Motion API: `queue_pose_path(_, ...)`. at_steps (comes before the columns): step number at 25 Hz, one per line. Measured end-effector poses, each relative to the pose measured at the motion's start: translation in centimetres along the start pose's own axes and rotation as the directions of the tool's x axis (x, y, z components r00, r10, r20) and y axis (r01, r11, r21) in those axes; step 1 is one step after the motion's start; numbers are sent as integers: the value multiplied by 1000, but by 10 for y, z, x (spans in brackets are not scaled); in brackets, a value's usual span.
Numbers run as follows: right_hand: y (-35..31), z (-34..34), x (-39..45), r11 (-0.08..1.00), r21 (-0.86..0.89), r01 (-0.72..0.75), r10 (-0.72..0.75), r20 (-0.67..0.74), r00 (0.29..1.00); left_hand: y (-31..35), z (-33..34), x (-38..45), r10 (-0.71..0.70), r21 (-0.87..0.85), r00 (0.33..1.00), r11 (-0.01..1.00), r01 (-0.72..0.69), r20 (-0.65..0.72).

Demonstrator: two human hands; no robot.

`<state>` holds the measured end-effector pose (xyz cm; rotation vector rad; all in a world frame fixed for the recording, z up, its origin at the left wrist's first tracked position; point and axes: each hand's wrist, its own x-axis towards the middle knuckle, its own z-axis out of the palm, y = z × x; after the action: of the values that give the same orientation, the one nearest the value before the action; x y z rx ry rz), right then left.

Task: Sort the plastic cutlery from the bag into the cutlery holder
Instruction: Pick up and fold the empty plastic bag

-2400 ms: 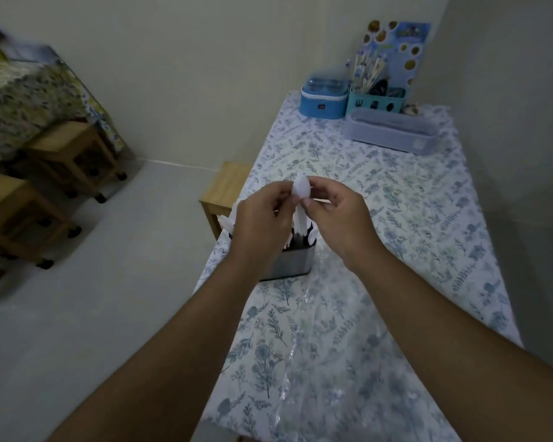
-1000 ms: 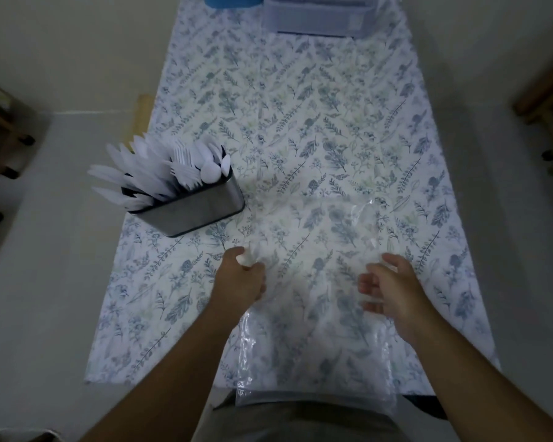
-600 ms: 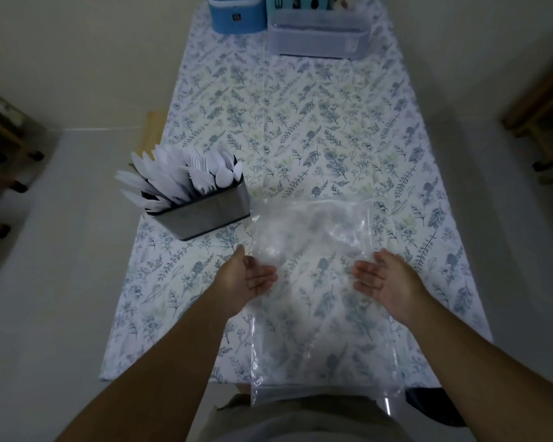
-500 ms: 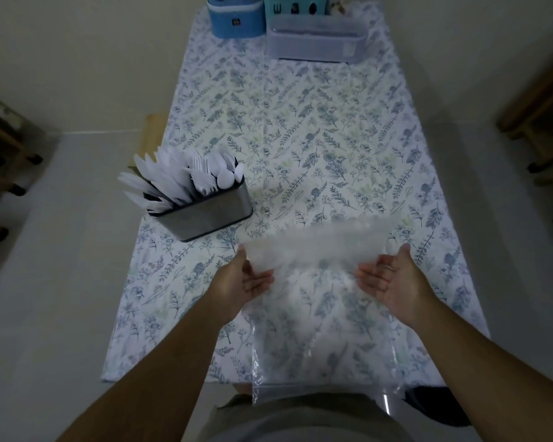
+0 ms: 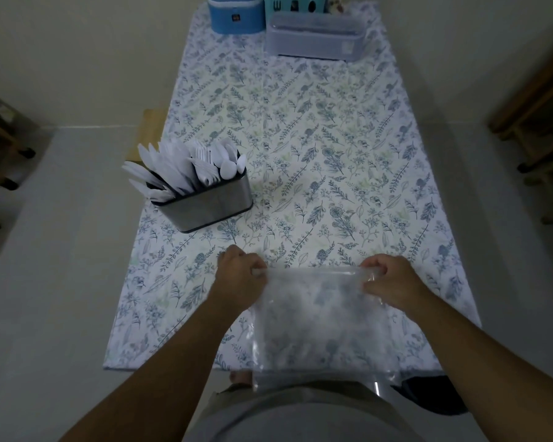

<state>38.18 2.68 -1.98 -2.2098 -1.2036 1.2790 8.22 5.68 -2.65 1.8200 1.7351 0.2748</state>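
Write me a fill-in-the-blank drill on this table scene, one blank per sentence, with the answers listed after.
1. Both hands, the left hand and the right hand, grip the top edge of a clear plastic ____.
2. The white cutlery stands in a metal ____ on the table's left side.
3. The tablecloth has a ____ print.
4. At the far end, beside the grey box, sits a round container coloured ____.

Answers: bag; holder; floral; blue

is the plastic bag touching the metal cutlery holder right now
Apart. The head view shows a strip of bare floral tablecloth between the plastic bag, gripped by both hands, and the cutlery holder.
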Motion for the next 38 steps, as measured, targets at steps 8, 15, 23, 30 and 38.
queue_pose_path(8,8,10,-23,852,503,-143,65,169,983,24,-12,-13,-302,-727,952,645,236,40)
queue_pose_path(15,29,-1,-53,706,707,-45,98,-34,995,80,24,-31,30,-254,971,963,-91,-237)
queue_pose_path(23,98,-45,-106,656,736,168,245,-418,875,201,142,-17,346,-111,848,937,-330,402)
queue_pose_path(30,225,-84,-174,743,668,54,520,-626,581,324,266,-74,517,-307,426,828,-469,743)
queue_pose_path(38,350,-51,-91,623,766,-156,739,-511,439,354,386,-41,172,-6,276,859,-513,946)
